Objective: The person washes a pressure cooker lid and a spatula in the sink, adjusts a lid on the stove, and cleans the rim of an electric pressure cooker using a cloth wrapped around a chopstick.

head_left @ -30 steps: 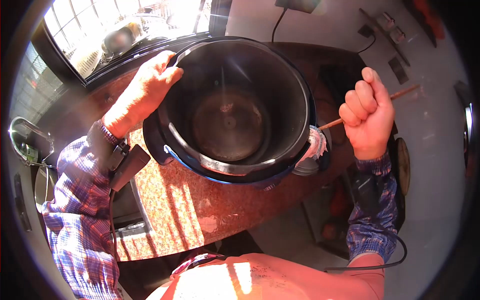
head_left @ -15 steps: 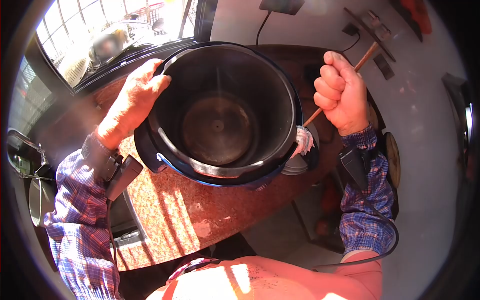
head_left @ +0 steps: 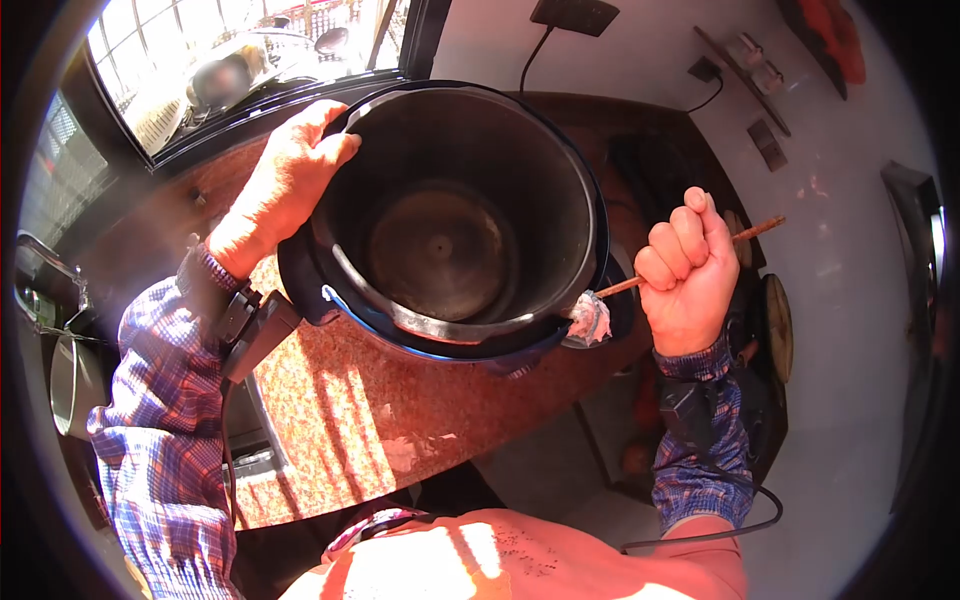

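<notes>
A large round dark pot (head_left: pixel 470 140) with a blue outside stands on the counter, its mouth facing me. My left hand (head_left: pixel 290 170) grips its upper-left rim, thumb over the inner edge. In my right hand (head_left: pixel 690 265), closed in a fist, is a thin wooden stick (head_left: pixel 762 228), which lies nearly level. A whitish-pink wad (head_left: pixel 590 320) sits at the stick's left end, against the outside of the pot's lower-right rim. The pot's inside shows a brownish round bottom (head_left: pixel 440 250).
The reddish speckled counter (head_left: pixel 330 420) carries striped sunlight. A barred window (head_left: pixel 180 45) with metalware behind it is at upper left. On the left is a pan (head_left: pixel 78 385). A wall socket (head_left: pixel 767 145) and a round board-like thing (head_left: pixel 776 330) are on the right.
My right hand has come down, bringing the stick from a steep slant to nearly level. The wad has shifted down and left along the rim. My left hand keeps its hold.
</notes>
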`<state>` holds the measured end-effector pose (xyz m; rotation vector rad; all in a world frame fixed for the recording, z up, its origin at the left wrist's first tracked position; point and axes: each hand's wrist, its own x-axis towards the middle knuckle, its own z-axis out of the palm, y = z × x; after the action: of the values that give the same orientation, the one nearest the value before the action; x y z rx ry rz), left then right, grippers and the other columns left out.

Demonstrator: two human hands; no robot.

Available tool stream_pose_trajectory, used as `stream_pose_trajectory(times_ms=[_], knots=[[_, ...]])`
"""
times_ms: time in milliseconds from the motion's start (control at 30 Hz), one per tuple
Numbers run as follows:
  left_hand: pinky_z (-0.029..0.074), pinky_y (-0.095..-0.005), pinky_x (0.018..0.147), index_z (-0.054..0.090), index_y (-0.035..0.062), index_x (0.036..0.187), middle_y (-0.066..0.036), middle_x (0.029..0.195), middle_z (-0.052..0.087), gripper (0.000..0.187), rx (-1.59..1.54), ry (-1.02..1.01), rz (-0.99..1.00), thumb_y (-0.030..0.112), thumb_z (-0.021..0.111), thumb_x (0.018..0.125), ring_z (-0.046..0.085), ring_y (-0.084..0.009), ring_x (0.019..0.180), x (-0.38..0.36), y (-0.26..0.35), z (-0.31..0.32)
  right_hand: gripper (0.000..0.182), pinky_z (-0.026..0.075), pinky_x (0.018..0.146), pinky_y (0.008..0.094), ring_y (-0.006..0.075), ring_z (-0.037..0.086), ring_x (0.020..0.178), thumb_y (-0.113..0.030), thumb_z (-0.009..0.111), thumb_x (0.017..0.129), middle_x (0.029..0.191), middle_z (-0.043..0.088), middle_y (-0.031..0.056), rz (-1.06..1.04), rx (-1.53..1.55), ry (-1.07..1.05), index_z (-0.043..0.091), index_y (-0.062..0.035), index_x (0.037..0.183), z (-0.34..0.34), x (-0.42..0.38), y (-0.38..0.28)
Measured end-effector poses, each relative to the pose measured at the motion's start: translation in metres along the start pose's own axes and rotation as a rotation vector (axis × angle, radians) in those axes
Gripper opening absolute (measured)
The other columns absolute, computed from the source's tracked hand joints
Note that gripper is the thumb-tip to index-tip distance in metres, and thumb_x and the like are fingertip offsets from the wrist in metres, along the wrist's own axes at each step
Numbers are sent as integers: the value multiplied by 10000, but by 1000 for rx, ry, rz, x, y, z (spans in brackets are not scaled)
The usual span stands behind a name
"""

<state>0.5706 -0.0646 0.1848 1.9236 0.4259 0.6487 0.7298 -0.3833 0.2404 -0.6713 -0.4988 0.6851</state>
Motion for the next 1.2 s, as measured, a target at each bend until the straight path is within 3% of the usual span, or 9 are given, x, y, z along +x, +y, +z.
stream_pose_trajectory(times_ms=[233, 333, 400, 567, 733, 800, 933, 1067, 1200], knots=[[455, -296, 900, 576, -49, 1177, -113, 1056, 648, 342, -27, 9, 30, 118, 600, 880, 566, -151, 969, 2, -8, -1, 192, 174, 396, 233, 62, 201, 429, -175, 391, 1029, 538, 234, -72, 324, 41, 228, 507, -106, 892, -1, 26, 2], [451, -299, 919, 566, -56, 1201, -131, 1091, 647, 375, -34, -19, 13, 133, 604, 879, 573, -168, 1001, 2, -8, -1, 197, 186, 403, 237, 62, 219, 446, -186, 389, 1031, 544, 244, -73, 206, -161, 21, 510, -112, 894, 23, 9, 12], [446, -305, 939, 560, -59, 1218, -147, 1123, 647, 397, -19, -17, 9, 142, 606, 879, 582, -186, 1031, 3, -7, 0, 200, 196, 409, 243, 64, 223, 448, -199, 383, 1035, 544, 252, -72, 249, 125, 105, 512, -119, 906, 12, -9, 39], [414, -338, 1015, 536, -53, 1273, -221, 1248, 601, 463, 74, -21, 47, 194, 611, 888, 570, -287, 1165, 10, -28, -4, 194, 234, 418, 260, 79, 236, 436, -233, 291, 1077, 542, 261, -45, -203, -344, -247, 419, -120, 984, 68, -39, 42], [423, -353, 1007, 536, -51, 1273, -227, 1253, 597, 460, 140, -38, 60, 198, 606, 893, 575, -306, 1159, 5, -19, -3, 200, 223, 411, 258, 71, 195, 431, -235, 307, 1071, 539, 235, -50, -241, -404, -113, 425, -106, 973, 33, -41, 5], [423, -293, 961, 540, -43, 1247, -99, 1151, 602, 396, 174, -22, 91, 139, 594, 899, 532, -147, 1056, 7, -25, -4, 183, 214, 406, 260, 74, 190, 425, -213, 316, 1061, 536, 229, -52, -224, -315, -149, 432, -112, 963, 31, -38, 12], [422, -289, 960, 537, -44, 1248, -103, 1152, 600, 399, 121, -16, 70, 140, 594, 900, 528, -145, 1057, 9, -27, -3, 192, 226, 436, 266, 87, 208, 446, -203, 277, 1070, 548, 243, -42, -102, -24, -153, 418, -114, 974, 41, -44, 58], [415, -283, 967, 541, -42, 1248, -104, 1162, 599, 388, 129, -29, 59, 148, 592, 912, 524, -145, 1060, 6, -26, -1, 197, 325, 531, 349, 149, 296, 486, -295, 323, 1065, 551, 300, -11, -215, -319, -443, 388, -123, 994, 84, -65, 92], [425, -271, 931, 541, -38, 1239, -93, 1112, 597, 385, 232, 4, 153, 211, 604, 951, 526, -139, 1023, 3, -16, -10, 229, 439, 598, 382, 148, 355, 543, -346, 331, 1061, 597, 343, -16, -217, -348, -447, 399, -132, 1018, 75, -57, 95]])
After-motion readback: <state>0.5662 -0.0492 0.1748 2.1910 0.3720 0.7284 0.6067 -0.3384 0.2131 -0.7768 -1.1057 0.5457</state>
